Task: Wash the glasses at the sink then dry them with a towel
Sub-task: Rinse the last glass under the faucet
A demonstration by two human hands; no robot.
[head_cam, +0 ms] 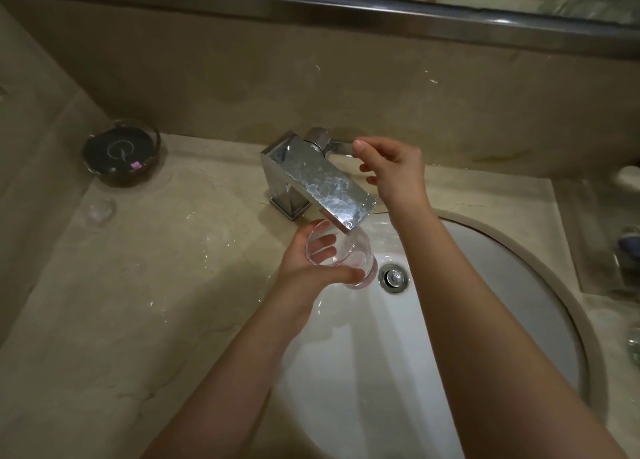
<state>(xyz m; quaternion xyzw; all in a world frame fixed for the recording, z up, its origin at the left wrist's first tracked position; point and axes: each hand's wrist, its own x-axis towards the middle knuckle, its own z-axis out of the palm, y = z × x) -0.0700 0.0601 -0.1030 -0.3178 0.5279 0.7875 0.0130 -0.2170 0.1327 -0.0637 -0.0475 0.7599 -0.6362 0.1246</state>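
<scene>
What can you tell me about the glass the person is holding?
The glass is a clear, see-through tumbler with no handle. It looks like plain glass with a thick base that shows a pinkish tint. The left hand grips it, fingers wrapped round one side and the thumb across the other, and the fingers show through the wall. It is tilted, its open mouth up towards the camera, just under the spout of the metal faucet, above the white sink near the drain. Whether water is in it is hard to tell.

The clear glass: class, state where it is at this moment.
In the head view, the clear glass sits centre frame, gripped by the left hand directly under the faucet spout, above the white basin and left of the drain.
</scene>
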